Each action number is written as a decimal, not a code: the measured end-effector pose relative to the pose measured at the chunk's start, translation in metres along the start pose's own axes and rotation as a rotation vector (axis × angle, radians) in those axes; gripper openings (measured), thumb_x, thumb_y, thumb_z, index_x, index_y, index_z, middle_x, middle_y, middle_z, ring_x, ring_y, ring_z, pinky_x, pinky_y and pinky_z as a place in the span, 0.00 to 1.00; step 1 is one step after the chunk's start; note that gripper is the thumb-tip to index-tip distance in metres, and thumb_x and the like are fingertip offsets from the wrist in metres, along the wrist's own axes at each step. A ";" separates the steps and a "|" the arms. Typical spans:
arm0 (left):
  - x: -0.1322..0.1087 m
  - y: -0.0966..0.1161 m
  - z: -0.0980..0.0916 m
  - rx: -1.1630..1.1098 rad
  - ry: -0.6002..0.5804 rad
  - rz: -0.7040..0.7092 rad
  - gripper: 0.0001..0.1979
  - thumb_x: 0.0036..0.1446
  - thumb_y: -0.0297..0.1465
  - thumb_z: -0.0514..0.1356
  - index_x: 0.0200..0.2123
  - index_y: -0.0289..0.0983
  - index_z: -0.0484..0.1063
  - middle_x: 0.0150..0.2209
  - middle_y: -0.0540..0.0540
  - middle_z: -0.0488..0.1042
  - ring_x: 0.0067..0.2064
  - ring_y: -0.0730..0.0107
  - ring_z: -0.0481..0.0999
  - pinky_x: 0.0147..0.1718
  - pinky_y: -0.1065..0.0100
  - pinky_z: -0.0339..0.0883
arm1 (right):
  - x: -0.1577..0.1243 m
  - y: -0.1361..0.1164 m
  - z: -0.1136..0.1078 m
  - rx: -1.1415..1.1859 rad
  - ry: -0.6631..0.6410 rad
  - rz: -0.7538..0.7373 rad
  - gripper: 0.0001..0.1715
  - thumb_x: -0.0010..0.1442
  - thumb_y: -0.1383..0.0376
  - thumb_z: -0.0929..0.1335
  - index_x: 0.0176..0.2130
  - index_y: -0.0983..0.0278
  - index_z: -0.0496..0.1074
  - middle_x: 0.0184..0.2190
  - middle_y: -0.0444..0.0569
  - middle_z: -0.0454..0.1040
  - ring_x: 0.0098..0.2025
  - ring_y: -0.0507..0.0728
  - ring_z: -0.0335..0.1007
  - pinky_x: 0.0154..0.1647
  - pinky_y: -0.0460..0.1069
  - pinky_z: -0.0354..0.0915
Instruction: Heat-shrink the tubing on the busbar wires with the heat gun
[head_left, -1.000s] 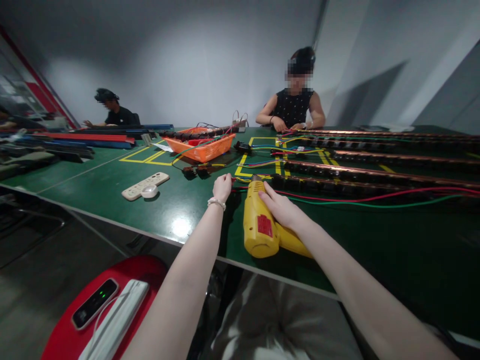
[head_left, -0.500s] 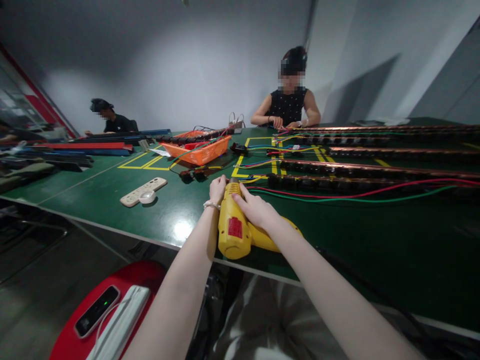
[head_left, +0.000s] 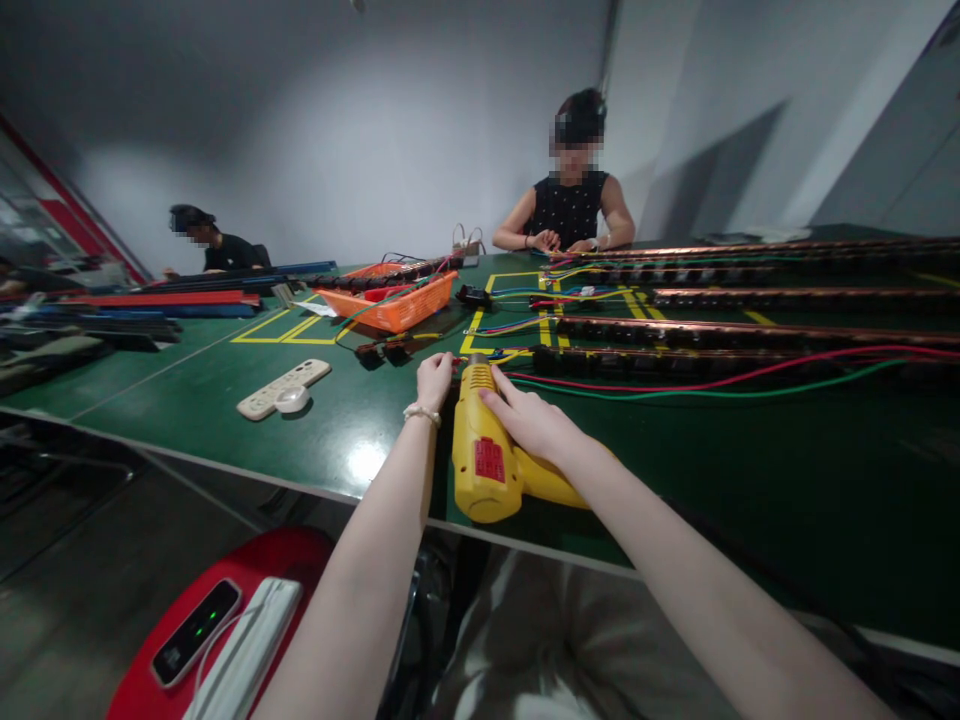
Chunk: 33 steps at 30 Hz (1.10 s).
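A yellow heat gun (head_left: 484,455) with a red label lies on the green table (head_left: 322,420), nozzle pointing away from me toward coloured wires (head_left: 525,350). My right hand (head_left: 534,420) rests on top of its body, fingers laid over it. My left hand (head_left: 435,380), a bead bracelet on the wrist, is closed just left of the nozzle, pinching a thin wire end at the tip; the wire itself is barely visible.
Long copper bars with black clips (head_left: 750,335) run across the right side, with red and green wires (head_left: 712,385) in front. An orange basket (head_left: 390,300) and a white power strip (head_left: 283,388) sit left. A person (head_left: 570,200) works opposite, another person (head_left: 199,240) far left. A red stool (head_left: 225,620) stands below.
The heat gun and both hands have shifted slightly left and nearer the wires; my left hand has closed in beside the nozzle. The camera view turned a little.
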<state>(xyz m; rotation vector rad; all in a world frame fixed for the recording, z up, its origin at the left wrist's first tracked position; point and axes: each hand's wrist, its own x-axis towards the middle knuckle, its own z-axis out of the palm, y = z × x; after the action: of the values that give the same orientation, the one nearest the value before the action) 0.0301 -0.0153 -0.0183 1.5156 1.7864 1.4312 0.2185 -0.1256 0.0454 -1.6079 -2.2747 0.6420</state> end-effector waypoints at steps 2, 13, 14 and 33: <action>0.001 -0.002 0.002 -0.018 0.001 -0.008 0.18 0.56 0.39 0.51 0.28 0.33 0.76 0.25 0.46 0.75 0.27 0.71 0.70 0.27 0.73 0.60 | -0.001 0.007 -0.003 0.000 0.004 0.022 0.45 0.58 0.36 0.45 0.67 0.52 0.40 0.55 0.59 0.68 0.56 0.69 0.64 0.52 0.63 0.59; -0.001 0.002 0.004 -0.099 -0.054 0.031 0.16 0.55 0.37 0.52 0.26 0.34 0.73 0.21 0.49 0.69 0.26 0.73 0.68 0.26 0.73 0.58 | -0.004 0.040 -0.025 0.032 0.056 0.131 0.43 0.61 0.39 0.47 0.67 0.54 0.41 0.61 0.56 0.60 0.61 0.69 0.57 0.57 0.64 0.55; -0.001 0.002 0.005 -0.093 -0.061 0.035 0.15 0.55 0.37 0.52 0.26 0.34 0.73 0.21 0.49 0.69 0.26 0.73 0.68 0.26 0.73 0.58 | -0.004 0.043 -0.027 0.036 0.063 0.142 0.43 0.61 0.39 0.47 0.68 0.54 0.40 0.62 0.56 0.59 0.61 0.69 0.57 0.57 0.64 0.55; -0.009 0.021 0.004 0.122 0.048 0.001 0.22 0.62 0.39 0.46 0.26 0.37 0.75 0.36 0.45 0.78 0.43 0.61 0.73 0.48 0.64 0.58 | -0.008 0.043 -0.024 -0.008 0.053 0.178 0.41 0.61 0.40 0.46 0.67 0.52 0.42 0.61 0.54 0.60 0.61 0.68 0.58 0.57 0.62 0.56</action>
<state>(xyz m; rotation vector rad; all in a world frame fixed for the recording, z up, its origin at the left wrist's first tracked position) 0.0463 -0.0240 -0.0047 1.5533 1.9332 1.3930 0.2673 -0.1169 0.0442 -1.8233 -2.1159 0.6238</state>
